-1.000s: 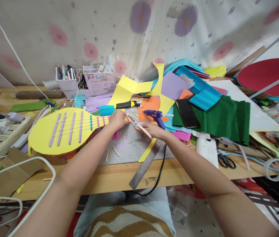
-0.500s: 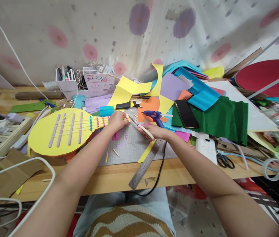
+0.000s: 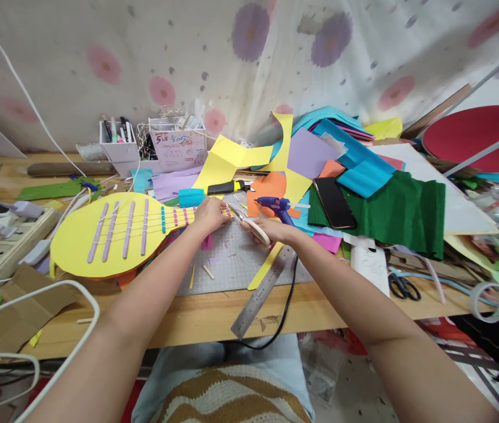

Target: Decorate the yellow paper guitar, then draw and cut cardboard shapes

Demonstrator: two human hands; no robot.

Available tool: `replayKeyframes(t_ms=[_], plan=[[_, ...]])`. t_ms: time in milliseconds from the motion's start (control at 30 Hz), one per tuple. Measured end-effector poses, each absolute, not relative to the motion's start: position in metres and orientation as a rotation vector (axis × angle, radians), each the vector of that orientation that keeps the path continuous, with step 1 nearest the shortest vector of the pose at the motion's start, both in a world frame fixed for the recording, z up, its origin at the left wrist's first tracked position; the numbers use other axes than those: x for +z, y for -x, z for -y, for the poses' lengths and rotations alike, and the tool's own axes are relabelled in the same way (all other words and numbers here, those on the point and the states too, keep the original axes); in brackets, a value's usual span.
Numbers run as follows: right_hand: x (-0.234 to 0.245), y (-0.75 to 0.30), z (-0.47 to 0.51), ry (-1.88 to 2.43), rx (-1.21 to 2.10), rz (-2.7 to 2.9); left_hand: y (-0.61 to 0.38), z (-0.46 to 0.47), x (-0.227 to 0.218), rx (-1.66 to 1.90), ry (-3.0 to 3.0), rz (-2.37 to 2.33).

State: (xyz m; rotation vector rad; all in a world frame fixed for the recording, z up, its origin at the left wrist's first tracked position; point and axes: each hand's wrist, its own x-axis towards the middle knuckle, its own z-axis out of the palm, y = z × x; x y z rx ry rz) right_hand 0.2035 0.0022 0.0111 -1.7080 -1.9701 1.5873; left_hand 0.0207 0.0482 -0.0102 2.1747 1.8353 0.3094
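Observation:
A yellow paper guitar [image 3: 112, 232] with purple strips and thin strings lies on the wooden table [image 3: 205, 314], its neck pointing right. My left hand [image 3: 208, 215] presses down on the end of the neck, fingers closed over it. My right hand [image 3: 271, 230] grips cream-handled scissors [image 3: 251, 225], whose blades point left at the neck's tip, just beside my left fingers. A blue glue gun [image 3: 278, 207] stands right behind my right hand.
A grey cutting mat [image 3: 235, 264] and a metal ruler [image 3: 263, 292] lie near the front edge. Coloured paper sheets, green felt [image 3: 401, 214] and a black phone [image 3: 334, 202] pile up on the right. Pen boxes [image 3: 161, 147] stand at the back, a power strip [image 3: 4, 244] at left.
My right hand has shifted slightly left and up, bringing the scissors closer to the guitar's neck tip. My left hand stays in place.

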Motion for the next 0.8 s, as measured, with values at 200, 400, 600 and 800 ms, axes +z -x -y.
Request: replayKeyframes(t_ms=[200,400,600,800], plan=[[0.007,-0.204,-0.003,1.679,1.567,2.004,-0.021,-0.048,-0.01,0.299,-2.167,-1.84],[0.008,-0.202,0.0,1.701,1.493,2.022,-0.021,-0.048,-0.01,0.319,-2.156,-1.84],[0.002,-0.206,-0.001,1.752,1.415,2.056,-0.02,-0.048,-0.011,0.313,-2.176,-1.828],[0.001,-0.207,0.007,1.973,1.026,2.141,-0.02,-0.049,-0.008,0.254,-2.252,-1.808]])
